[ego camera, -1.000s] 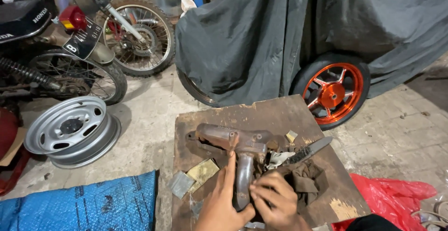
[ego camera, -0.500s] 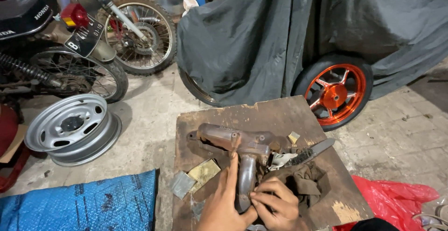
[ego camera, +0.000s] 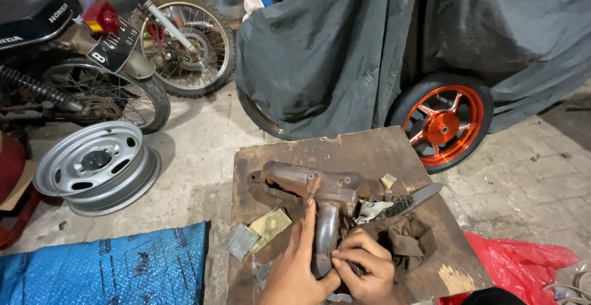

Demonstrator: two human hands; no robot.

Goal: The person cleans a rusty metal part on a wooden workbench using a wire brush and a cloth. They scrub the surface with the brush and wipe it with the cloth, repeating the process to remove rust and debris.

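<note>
Head view: we saw a rusty cast-metal manifold [ego camera: 320, 191] lying on a worn wooden board [ego camera: 369, 148] that served as the counter, its long body crosswise and one curved branch pipe running toward the person. The left hand [ego camera: 298, 268] lay flat along the left side of that pipe, fingers extended and pressed to the metal. The right hand [ego camera: 363, 268] was curled, its fingertips pinched against the pipe's lower end; whether they held some small item we could not tell. We judged the casting heavy, rigid and rough enough to grip well, best taken by the pipe or the thick body. Beside it lay a dark rag [ego camera: 403, 237], a serrated blade [ego camera: 412, 200] and flat abrasive sheets [ego camera: 268, 225].
</note>
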